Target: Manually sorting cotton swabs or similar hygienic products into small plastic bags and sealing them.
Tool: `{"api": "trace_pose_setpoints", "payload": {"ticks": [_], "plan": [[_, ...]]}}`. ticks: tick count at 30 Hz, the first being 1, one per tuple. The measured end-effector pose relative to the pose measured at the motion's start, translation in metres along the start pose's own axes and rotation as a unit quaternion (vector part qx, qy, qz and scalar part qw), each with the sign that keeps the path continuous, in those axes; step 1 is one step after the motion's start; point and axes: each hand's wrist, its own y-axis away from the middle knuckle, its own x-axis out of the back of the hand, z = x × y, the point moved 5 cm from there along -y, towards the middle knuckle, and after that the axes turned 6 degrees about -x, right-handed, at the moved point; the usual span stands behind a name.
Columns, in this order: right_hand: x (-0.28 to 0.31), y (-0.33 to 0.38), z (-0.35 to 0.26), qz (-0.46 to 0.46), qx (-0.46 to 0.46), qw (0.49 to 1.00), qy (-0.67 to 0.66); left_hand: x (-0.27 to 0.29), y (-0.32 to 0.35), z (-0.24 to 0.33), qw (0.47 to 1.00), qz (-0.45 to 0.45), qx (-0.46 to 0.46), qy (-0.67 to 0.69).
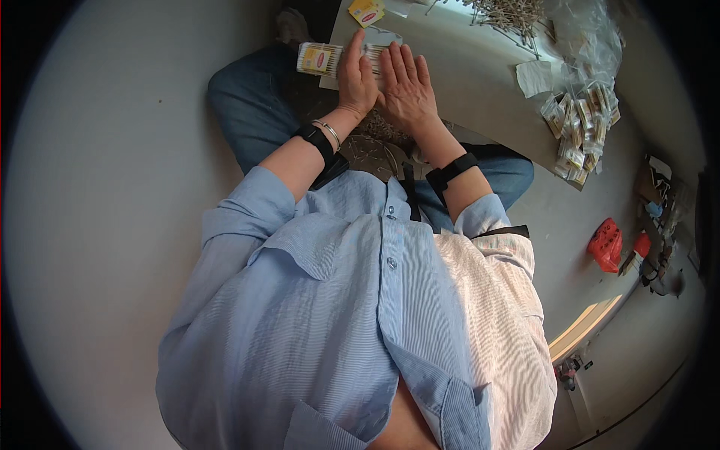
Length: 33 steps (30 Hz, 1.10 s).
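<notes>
A flat clear pack of cotton swabs [307,58] with a yellow label lies at the table's near left corner. My left hand [356,81] rests across it, fingers stretched out and turned on edge. More swab sticks show between my two hands. Beside it my right hand [407,88] lies palm down with its fingers straight, over the right end of the row of swabs. The two hands almost meet at the thumbs. What lies beneath the palms is hidden. Just beyond, yellow cards [366,13] sit near a light sheet of plastic or paper [384,36].
Loose swabs [510,13] are heaped at the table's far side. Filled swab packs [581,127] pile up at its right end, below crumpled clear plastic [589,37]. A white piece of paper [534,79] lies nearby. A red bag [606,245] is on the floor at right.
</notes>
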Motion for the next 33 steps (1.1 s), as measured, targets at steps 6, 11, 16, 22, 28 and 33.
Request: {"api": "trace_pose_setpoints", "payload": {"ticks": [6,11,16,22,28,33], "plan": [[-0.001,-0.011,0.001,0.009,-0.012,1.0,0.001,0.0,0.0,-0.002,1.0,-0.004,0.014,0.009],[-0.003,-0.015,0.003,0.032,-0.021,0.999,-0.032,-0.001,0.002,-0.006,0.999,-0.001,0.021,0.024],[-0.004,-0.007,0.001,0.019,-0.009,1.0,-0.023,-0.002,0.005,-0.01,0.999,0.007,0.022,0.037],[-0.002,-0.008,0.003,0.025,-0.011,0.999,-0.047,0.0,0.004,-0.008,0.999,0.002,0.035,0.039],[-0.007,-0.011,0.006,0.034,-0.025,0.995,-0.087,-0.001,0.005,-0.009,0.998,-0.019,0.042,0.036],[-0.001,-0.016,0.011,0.095,-0.069,0.985,-0.128,0.0,0.004,-0.01,0.998,-0.018,0.049,0.039]]}}
